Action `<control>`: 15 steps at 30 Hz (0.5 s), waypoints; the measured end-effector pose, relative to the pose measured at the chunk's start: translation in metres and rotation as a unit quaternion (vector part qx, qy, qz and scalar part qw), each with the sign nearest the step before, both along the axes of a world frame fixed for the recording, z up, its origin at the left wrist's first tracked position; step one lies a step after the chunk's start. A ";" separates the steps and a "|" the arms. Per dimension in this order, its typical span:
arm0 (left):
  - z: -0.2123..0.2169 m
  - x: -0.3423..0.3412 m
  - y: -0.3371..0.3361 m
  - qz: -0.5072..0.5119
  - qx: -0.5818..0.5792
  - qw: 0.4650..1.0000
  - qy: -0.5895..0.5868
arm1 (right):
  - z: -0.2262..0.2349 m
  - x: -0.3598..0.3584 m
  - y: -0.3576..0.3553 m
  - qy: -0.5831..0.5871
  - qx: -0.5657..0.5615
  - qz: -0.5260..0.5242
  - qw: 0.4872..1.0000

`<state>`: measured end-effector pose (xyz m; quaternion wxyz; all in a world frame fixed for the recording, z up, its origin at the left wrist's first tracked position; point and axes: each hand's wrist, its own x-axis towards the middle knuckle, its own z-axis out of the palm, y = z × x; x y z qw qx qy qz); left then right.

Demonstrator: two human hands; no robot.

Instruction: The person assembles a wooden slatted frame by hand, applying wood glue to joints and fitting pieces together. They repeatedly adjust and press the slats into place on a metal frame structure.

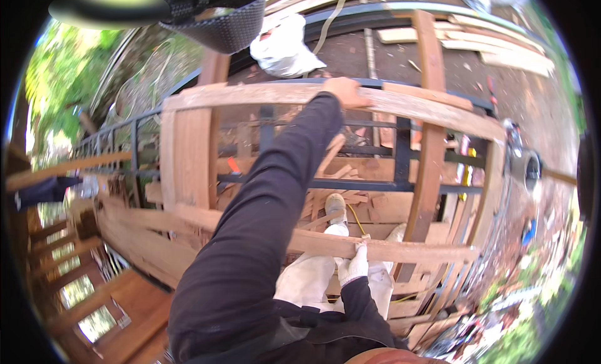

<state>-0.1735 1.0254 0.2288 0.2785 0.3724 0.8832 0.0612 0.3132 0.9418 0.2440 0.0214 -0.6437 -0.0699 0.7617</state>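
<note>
A rectangular wooden frame (250, 96) lies across the view in front of me, with upright posts joined to it. My left arm, in a dark sleeve, stretches over the frame. My left hand (348, 92) is closed over its far rail, fingers bent round the edge. Close to my body, my right hand (355, 264), which looks white-gloved, grips the near rail (413, 248) of the frame from my side, its thumb at the top edge. A thin yellow cord (357, 218) runs below, close to that rail; whether the hand touches it is unclear.
Under the frame are a dark metal railing (375, 186), wood scraps (344, 172) and my shoe (335, 205). A white sack (285, 47) and stacked boards (494, 43) lie beyond. A yellow level-like tool (466, 170) stands at right. Slatted timber (94, 289) drops away at left.
</note>
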 end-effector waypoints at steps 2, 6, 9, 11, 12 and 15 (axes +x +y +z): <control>-0.007 0.000 0.001 0.000 0.000 1.000 0.016 | 0.001 0.000 0.001 -0.028 0.013 -0.022 0.999; -0.010 0.009 -0.002 0.021 -0.002 1.000 0.001 | 0.006 0.005 0.002 -0.051 0.026 -0.035 0.998; -0.009 0.012 -0.004 0.025 0.021 0.999 0.014 | 0.005 0.006 0.001 -0.056 0.033 -0.022 0.998; -0.011 0.012 -0.004 0.032 0.032 0.999 0.024 | 0.002 0.004 0.000 -0.067 0.038 -0.023 0.997; -0.014 0.013 -0.004 0.036 0.042 0.998 0.036 | 0.000 0.004 -0.001 -0.076 0.049 -0.003 0.996; -0.022 0.016 -0.008 0.042 0.081 0.991 0.101 | -0.004 0.007 0.001 -0.079 0.081 0.060 0.992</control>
